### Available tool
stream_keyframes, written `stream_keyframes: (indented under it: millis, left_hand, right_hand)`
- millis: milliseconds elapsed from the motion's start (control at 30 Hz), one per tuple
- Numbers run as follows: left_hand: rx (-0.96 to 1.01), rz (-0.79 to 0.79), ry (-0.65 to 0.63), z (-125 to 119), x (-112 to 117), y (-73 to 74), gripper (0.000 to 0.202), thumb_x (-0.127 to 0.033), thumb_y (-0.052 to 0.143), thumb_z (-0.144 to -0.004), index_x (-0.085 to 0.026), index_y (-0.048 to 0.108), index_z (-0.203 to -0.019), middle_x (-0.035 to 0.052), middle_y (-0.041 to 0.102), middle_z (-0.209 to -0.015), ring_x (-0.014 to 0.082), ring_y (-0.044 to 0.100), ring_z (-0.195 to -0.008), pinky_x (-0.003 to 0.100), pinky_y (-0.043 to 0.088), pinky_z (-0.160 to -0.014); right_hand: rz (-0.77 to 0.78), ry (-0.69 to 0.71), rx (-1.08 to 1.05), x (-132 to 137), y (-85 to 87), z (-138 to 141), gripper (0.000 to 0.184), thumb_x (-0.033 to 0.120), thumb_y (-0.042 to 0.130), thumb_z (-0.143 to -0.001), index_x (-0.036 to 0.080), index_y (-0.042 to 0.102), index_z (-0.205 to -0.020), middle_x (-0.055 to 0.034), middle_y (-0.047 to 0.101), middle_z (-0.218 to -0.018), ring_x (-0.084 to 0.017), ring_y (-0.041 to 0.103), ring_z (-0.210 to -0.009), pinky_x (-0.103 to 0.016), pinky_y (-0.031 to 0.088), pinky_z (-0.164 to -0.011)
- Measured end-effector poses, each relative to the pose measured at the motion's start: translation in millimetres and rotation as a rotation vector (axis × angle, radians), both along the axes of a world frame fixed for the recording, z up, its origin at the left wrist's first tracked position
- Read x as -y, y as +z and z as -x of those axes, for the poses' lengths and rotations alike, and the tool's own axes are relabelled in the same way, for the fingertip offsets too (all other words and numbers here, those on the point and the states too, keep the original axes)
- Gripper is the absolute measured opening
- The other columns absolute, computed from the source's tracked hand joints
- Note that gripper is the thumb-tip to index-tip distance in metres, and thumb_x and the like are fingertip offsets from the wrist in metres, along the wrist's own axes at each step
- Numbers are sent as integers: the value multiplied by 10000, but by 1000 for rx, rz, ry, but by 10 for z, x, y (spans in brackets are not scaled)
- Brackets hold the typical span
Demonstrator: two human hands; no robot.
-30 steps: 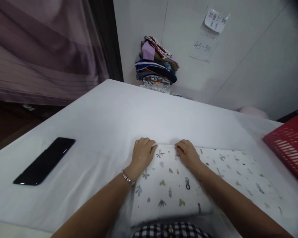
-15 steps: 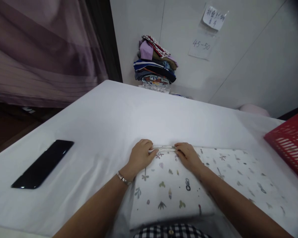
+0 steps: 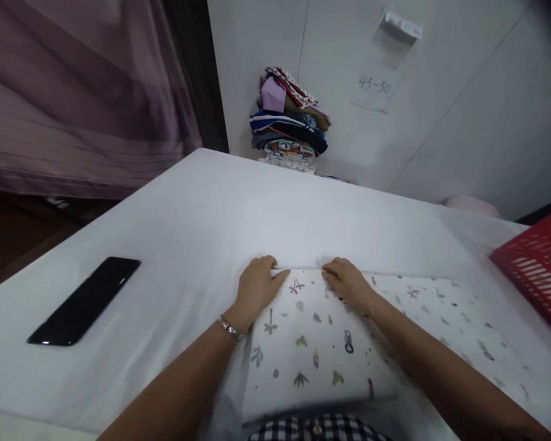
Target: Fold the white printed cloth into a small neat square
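A white cloth printed with small plants and shapes [image 3: 319,337] lies folded in front of me, with a longer part of it stretching out to the right under my right forearm. My left hand [image 3: 257,285] rests at its far left corner, thumb on the fabric and apart from the fingers, which reach past the edge. At the far edge, further right, my right hand [image 3: 346,283] has its thumb and fingers closed on the cloth. The far edge between the hands looks flat and straight.
A black phone-like slab [image 3: 85,300] lies on the white-covered table [image 3: 202,214] at left. A red plastic basket [image 3: 539,260] stands at the right edge. Behind the table, folded clothes [image 3: 289,119] are stacked by the wall, near paper notes [image 3: 371,86]. A purple curtain [image 3: 82,92] hangs at left.
The raised fold at the cloth's far edge, pinched by both hands before, now lies flat. My left thumb and fingers have spread apart, and the right hand has shifted slightly away from me.
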State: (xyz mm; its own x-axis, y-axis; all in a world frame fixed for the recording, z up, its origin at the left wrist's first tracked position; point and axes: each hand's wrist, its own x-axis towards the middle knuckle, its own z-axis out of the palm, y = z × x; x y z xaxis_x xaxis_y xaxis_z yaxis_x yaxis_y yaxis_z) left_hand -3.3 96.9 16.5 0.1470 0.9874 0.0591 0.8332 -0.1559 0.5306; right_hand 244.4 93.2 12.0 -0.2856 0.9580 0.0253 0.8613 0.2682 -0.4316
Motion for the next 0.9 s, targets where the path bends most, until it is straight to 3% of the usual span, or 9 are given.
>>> stream_keyframes:
  millis: [167,300,400,533,700,800,900]
  left_hand:
    - [12,52,27,7,-27,-5,287,-462,517,-798,-194,563,-890,40,608,-878,209,537,-863,308,391,-691]
    - [65,-22,3,7,-47,-15,241,-417,523,-796,-188,561,-864,36,607,-889,199,536,-868,307,402,-721]
    - [103,-67,8,16,-47,1,262,-410,524,-792,-189,565,-927,31,606,-910,194,542,-880,306,410,-755]
    - [151,30,42,37,-46,23,308,-440,520,-787,-214,557,-993,11,612,-960,177,573,-867,290,423,-748]
    - [37,150,41,38,-89,17,316,-450,443,-823,-209,561,-990,34,619,-1054,193,594,-848,311,425,-725]
    - [10,146,30,27,-94,20,357,-468,411,-832,-198,556,-1015,50,614,-1082,199,598,-843,317,433,-718]
    - [-36,117,21,24,-76,28,407,-493,373,-842,-196,553,-1053,62,604,-1102,217,593,-877,339,440,-734]
  right_hand:
    - [-23,-31,-11,-1,-36,9,202,245,476,-866,174,651,-939,-72,604,-927,-203,522,-898,-337,411,-822]
    - [-161,-19,-9,70,-89,55,250,220,487,-865,179,617,-1076,-90,596,-1070,-216,502,-1002,-382,376,-900]
    - [-196,1,-44,114,-135,90,246,215,494,-871,183,620,-1080,-83,605,-1066,-203,511,-990,-365,389,-888]
    - [-181,-24,-92,117,-153,112,231,235,485,-886,185,631,-1059,-68,622,-1023,-190,528,-946,-348,410,-864]
    - [-207,-8,-38,99,-134,136,248,242,459,-897,171,634,-1058,-85,613,-1032,-190,523,-959,-353,407,-874]
    - [-242,2,45,162,-64,150,313,251,442,-901,163,571,-1172,-106,562,-1186,-214,465,-1113,-406,332,-982]
    - [-231,45,134,284,11,157,438,330,404,-921,161,429,-1324,-112,381,-1406,-236,254,-1319,-476,153,-1086]
